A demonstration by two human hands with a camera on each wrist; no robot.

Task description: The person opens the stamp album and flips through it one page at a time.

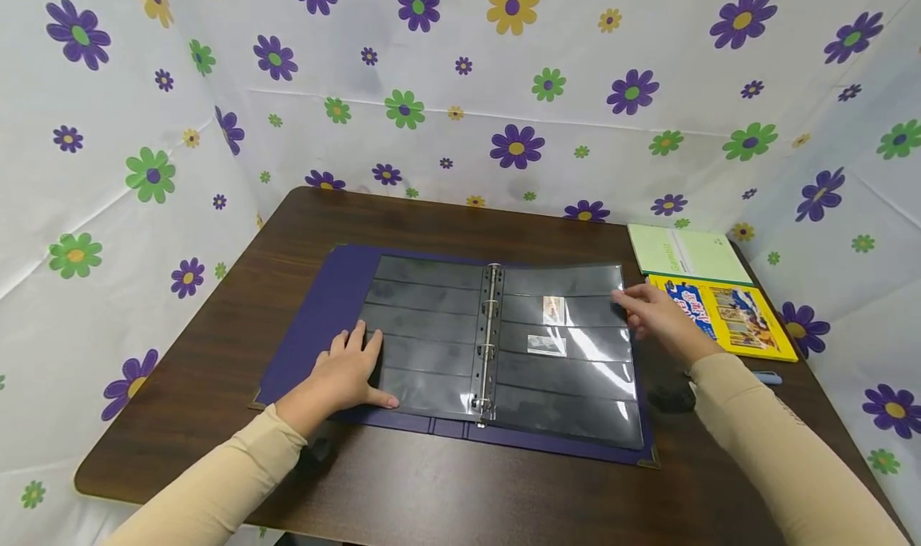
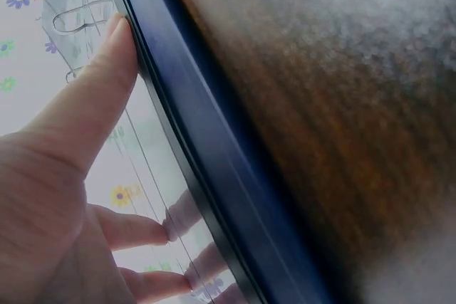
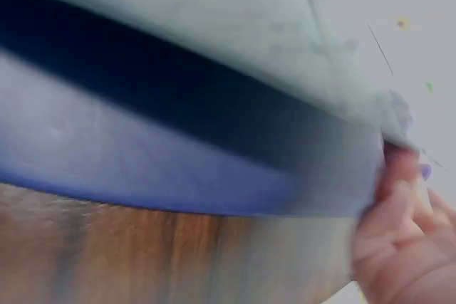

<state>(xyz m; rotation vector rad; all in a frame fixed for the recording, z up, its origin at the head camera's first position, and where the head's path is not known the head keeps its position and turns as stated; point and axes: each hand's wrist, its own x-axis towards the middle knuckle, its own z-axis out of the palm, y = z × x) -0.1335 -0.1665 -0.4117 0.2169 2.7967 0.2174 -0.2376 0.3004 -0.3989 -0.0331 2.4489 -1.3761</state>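
A purple ring-binder stamp album point(image 1: 309, 322) lies spread on the table, its metal rings point(image 1: 489, 330) running down the middle. My left hand point(image 1: 344, 376) rests on the outer part of the black left page point(image 1: 432, 306), fingers spread and thumb near the lower edge. At the opposite side, my right hand point(image 1: 658, 312) pinches the outer edge of the black right page point(image 1: 568, 402). The right wrist view shows that page edge point(image 3: 214, 62) raised above the purple cover. Two small stamps, an orange-brown one point(image 1: 553, 310) and a greyish one point(image 1: 547, 345), sit in its clear pocket strips.
On the dark wooden table point(image 1: 403, 482), a pale green book point(image 1: 691, 254) and a yellow picture book point(image 1: 755, 322) lie at the right. A light blue pen point(image 1: 768, 378) is partly hidden by my right sleeve. Flower-printed cloth point(image 1: 446, 74) hangs behind.
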